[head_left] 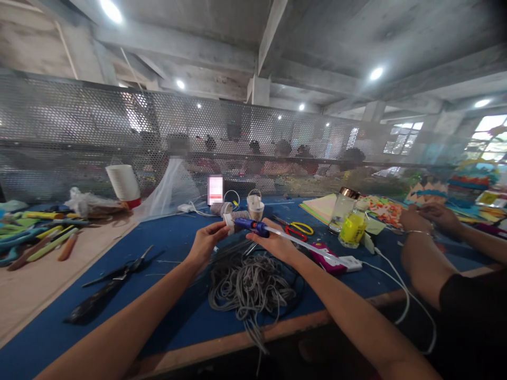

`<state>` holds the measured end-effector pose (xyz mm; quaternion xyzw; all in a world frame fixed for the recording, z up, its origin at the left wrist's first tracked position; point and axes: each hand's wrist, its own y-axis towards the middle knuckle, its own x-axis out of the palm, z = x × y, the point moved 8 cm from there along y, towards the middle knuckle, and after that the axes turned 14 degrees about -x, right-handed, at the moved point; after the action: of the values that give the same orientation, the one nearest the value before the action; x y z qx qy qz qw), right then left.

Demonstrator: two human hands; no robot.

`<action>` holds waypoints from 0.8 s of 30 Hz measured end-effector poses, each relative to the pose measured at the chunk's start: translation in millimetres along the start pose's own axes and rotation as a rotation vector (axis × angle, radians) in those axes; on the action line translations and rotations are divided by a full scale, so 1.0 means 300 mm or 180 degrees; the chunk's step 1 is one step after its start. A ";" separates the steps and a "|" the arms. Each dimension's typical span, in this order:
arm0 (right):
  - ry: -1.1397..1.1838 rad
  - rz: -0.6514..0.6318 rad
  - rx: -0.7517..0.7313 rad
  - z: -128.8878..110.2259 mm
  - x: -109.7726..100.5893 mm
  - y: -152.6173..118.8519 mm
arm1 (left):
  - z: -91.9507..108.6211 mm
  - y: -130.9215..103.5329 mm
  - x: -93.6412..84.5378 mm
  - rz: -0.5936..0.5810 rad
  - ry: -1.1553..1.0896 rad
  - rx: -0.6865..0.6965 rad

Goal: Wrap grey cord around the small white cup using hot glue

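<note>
My left hand [206, 244] pinches a small white paper cup [228, 222], turned on its side. What looks like grey cord is wound on the part behind it. In my right hand [279, 244] is a blue hot glue gun [251, 226], its nozzle close to the cup. A long clear glue stick [309, 245] sticks out of its back end over my right wrist. Below both hands lies a loose heap of grey cord [253, 290], trailing over the table's front edge. A small pail-like cup with a handle [255, 208] stands just beyond them.
Black-handled pliers or snips [119, 277] lie left on the blue table. Yellow-and-red scissors [299, 229], a yellow bottle [354, 228], a glass jar [343, 208] and a white power strip [350, 263] are right. Stacked paper cups [123, 184] stand left. A co-worker's hands [431, 221] work at right.
</note>
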<state>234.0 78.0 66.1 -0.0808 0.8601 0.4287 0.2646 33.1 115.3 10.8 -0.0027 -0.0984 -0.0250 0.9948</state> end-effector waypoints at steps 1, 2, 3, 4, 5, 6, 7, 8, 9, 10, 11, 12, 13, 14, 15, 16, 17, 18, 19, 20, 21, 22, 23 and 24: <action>-0.0021 0.0000 -0.0012 0.000 0.000 0.000 | 0.001 -0.001 0.000 0.0012 0.0017 0.0007; -0.0036 0.0000 -0.0024 0.000 0.001 0.001 | 0.002 -0.002 -0.001 0.0029 0.0033 0.0010; -0.0046 0.0005 -0.0030 0.000 0.000 0.001 | 0.004 -0.003 0.000 0.0037 0.0046 0.0016; -0.0055 0.0010 -0.0030 0.000 0.000 0.001 | 0.005 -0.005 0.001 0.0034 0.0058 0.0024; -0.0065 0.0010 -0.0026 0.000 0.000 0.002 | 0.006 -0.006 0.002 0.0030 0.0065 0.0030; -0.0078 0.0010 -0.0025 -0.001 0.000 0.002 | 0.007 -0.007 0.004 0.0024 0.0075 0.0030; -0.0095 0.0007 -0.0030 -0.003 -0.001 0.003 | 0.007 -0.008 0.005 0.0020 0.0082 0.0030; -0.0118 0.0004 -0.0034 -0.005 -0.002 0.004 | 0.007 -0.009 0.006 0.0015 0.0086 0.0032; -0.0141 0.0004 -0.0037 -0.007 -0.003 0.005 | 0.008 -0.010 0.007 0.0012 0.0086 0.0034; -0.0158 0.0001 -0.0041 -0.009 -0.004 0.006 | 0.008 -0.011 0.008 0.0012 0.0080 0.0037; -0.0172 0.0003 -0.0042 -0.010 -0.004 0.007 | 0.009 -0.012 0.008 0.0013 0.0069 0.0042; -0.0184 0.0008 -0.0042 -0.011 -0.005 0.007 | 0.009 -0.013 0.009 0.0010 0.0063 0.0045; -0.0194 0.0010 -0.0040 -0.012 -0.006 0.008 | 0.009 -0.013 0.009 0.0009 0.0060 0.0044; -0.0204 0.0012 -0.0036 -0.011 -0.006 0.008 | 0.009 -0.013 0.009 0.0005 0.0061 0.0042; -0.0216 0.0010 -0.0033 -0.010 -0.006 0.008 | 0.008 -0.012 0.009 0.0008 0.0058 0.0044; -0.0228 0.0000 -0.0031 -0.008 -0.005 0.008 | 0.007 -0.011 0.008 0.0011 0.0060 0.0041; -0.0237 -0.0006 -0.0027 -0.005 -0.004 0.007 | 0.006 -0.009 0.007 0.0016 0.0063 0.0039; -0.0239 -0.0009 -0.0028 -0.003 -0.003 0.007 | 0.005 -0.007 0.006 0.0021 0.0063 0.0040; -0.0237 -0.0008 -0.0035 -0.001 -0.003 0.006 | 0.004 -0.006 0.005 0.0021 0.0062 0.0042; -0.0232 -0.0004 -0.0045 0.000 -0.003 0.006 | 0.003 -0.004 0.004 0.0015 0.0065 0.0047; -0.0223 -0.0005 -0.0054 0.000 -0.002 0.006 | 0.003 -0.004 0.004 0.0009 0.0072 0.0053; -0.0213 -0.0010 -0.0058 0.000 -0.002 0.005 | 0.002 -0.003 0.004 -0.0001 0.0081 0.0057; -0.0204 -0.0020 -0.0055 0.000 -0.001 0.005 | 0.002 -0.004 0.004 -0.0006 0.0086 0.0063; -0.0197 -0.0032 -0.0042 0.000 -0.001 0.005 | 0.002 -0.004 0.004 -0.0007 0.0093 0.0063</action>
<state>233.7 78.7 67.2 -0.0737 0.8482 0.4352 0.2927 34.2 114.1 11.7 0.0076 -0.0840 -0.0252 0.9961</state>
